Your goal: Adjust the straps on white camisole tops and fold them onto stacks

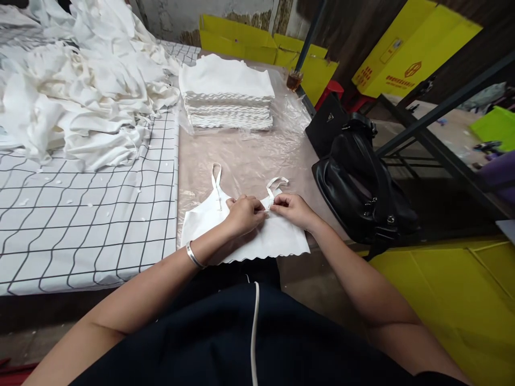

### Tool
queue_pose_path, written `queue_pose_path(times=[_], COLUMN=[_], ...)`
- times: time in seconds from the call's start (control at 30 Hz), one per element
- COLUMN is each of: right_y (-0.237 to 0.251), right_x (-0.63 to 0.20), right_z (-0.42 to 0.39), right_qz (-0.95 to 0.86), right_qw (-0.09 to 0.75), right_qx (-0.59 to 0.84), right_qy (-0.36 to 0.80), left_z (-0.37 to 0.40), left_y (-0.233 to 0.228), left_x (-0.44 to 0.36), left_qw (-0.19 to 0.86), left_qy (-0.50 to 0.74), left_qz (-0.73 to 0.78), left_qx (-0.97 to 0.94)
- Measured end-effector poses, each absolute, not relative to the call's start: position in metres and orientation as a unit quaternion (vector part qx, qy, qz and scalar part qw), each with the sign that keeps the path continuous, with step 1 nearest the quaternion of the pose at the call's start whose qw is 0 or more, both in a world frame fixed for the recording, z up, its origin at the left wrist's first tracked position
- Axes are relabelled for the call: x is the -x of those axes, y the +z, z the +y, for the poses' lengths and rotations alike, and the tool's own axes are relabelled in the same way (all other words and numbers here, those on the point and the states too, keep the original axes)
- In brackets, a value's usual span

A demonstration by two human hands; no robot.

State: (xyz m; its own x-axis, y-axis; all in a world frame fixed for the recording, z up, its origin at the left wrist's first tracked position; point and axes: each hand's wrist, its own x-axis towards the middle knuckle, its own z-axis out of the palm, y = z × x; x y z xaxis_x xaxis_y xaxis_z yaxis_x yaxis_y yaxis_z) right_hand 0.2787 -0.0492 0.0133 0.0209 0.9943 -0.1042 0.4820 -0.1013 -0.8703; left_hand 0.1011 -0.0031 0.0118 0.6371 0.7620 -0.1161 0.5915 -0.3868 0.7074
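We judge we are mid-adjustment, left hand and right hand each pinching the white camisole at its right strap, which next needs smoothing flat.

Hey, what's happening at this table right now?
A person is working on a white strappy top laid flat on the plastic-covered table. The left hand and right hand meet at the base of the top's right-side strap, pinching the fabric there. A neat stack of folded white pieces sits farther back, a loose heap of white fabric lies on the checked sheet to the left, and a black handbag rests to the right.
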Motion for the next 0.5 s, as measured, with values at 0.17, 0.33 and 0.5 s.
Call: queue_pose_path(times=[0.17, 0.33, 0.5], right_y=[0.014, 0.015, 0.012], right_x=[-0.278, -0.275, -0.265], right_z=[-0.053, -0.054, -0.053], right_qz=[-0.592, -0.593, -0.577], right_qw=[0.333, 0.338, 0.354], right_qx=[0.629, 0.629, 0.64], right_qy=[0.377, 0.373, 0.365], left_z=[-0.002, -0.003, -0.002], left_y=[0.013, 0.012, 0.013], left_x=[-0.102, -0.101, -0.104], left_qw=[0.376, 0.375, 0.36], left_qy=[0.113, 0.108, 0.098], left_qz=[0.414, 0.406, 0.402], left_qx=[-0.822, -0.826, -0.836])
